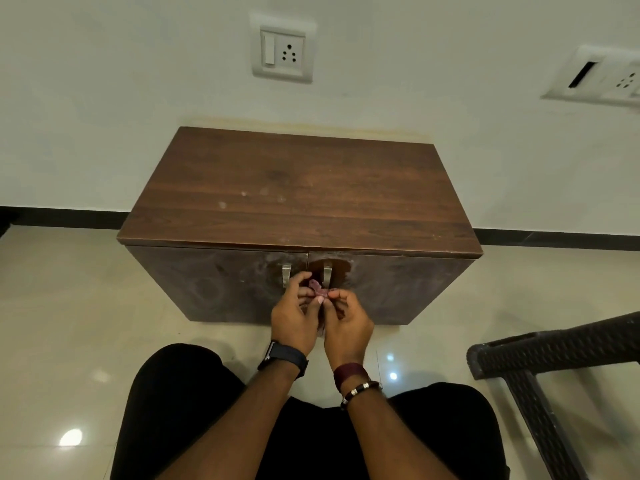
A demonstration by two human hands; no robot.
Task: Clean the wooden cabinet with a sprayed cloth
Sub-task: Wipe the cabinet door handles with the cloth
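A low dark wooden cabinet stands against the white wall, with pale spots on its top and dusty smears on its two doors. Two metal handles sit where the doors meet. In front of the doors, my left hand and my right hand are held close together, and both pinch a small reddish-purple cloth between their fingertips. Most of the cloth is hidden by the fingers. No spray bottle is in view.
A dark woven chair stands at the right, close to the cabinet's right side. Glossy beige floor tiles lie around the cabinet. Wall sockets are above it. My knees in black trousers fill the bottom.
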